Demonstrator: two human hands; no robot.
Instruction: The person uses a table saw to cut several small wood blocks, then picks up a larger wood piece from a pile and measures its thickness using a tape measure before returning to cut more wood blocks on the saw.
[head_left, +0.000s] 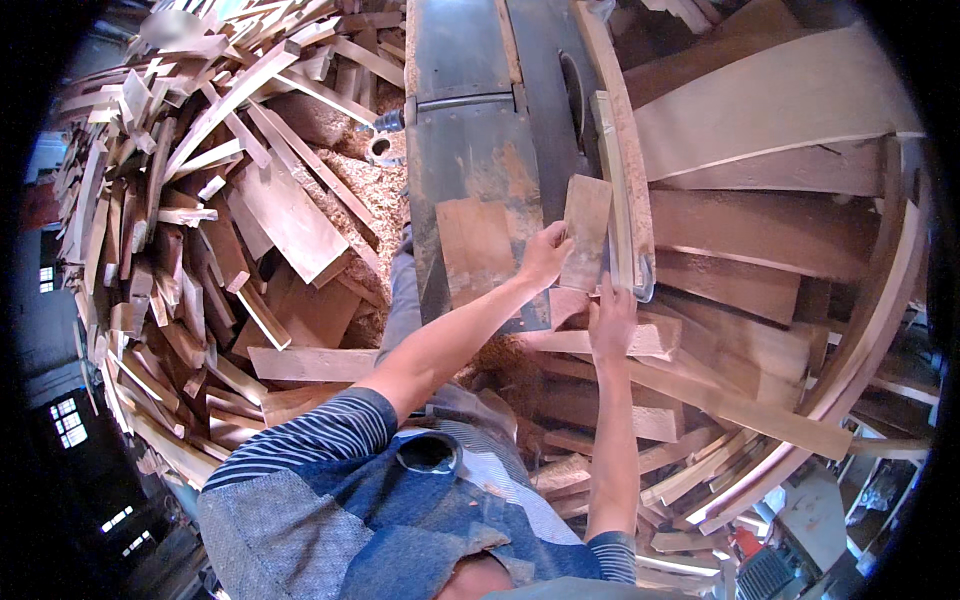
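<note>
A short flat wooden board [588, 228] lies on the metal machine table [468, 135], close beside a long wooden fence [620, 200]. My left hand [545, 255] is closed on the board's left edge, with the arm reaching across from the lower left. At the near right corner of the same board, my right hand [612, 318] presses its fingers against the end, slightly blurred and next to the fence's near end. Farther along the table, a dark curved saw blade [574, 95] stands up just left of the fence.
Offcuts [290, 215] are heaped left of the machine, with sawdust [370, 185] between. Wide planks [760, 235] lie stacked on the right, beside a curved timber [880, 320]. A long board [740, 405] slants across the pile near my right forearm.
</note>
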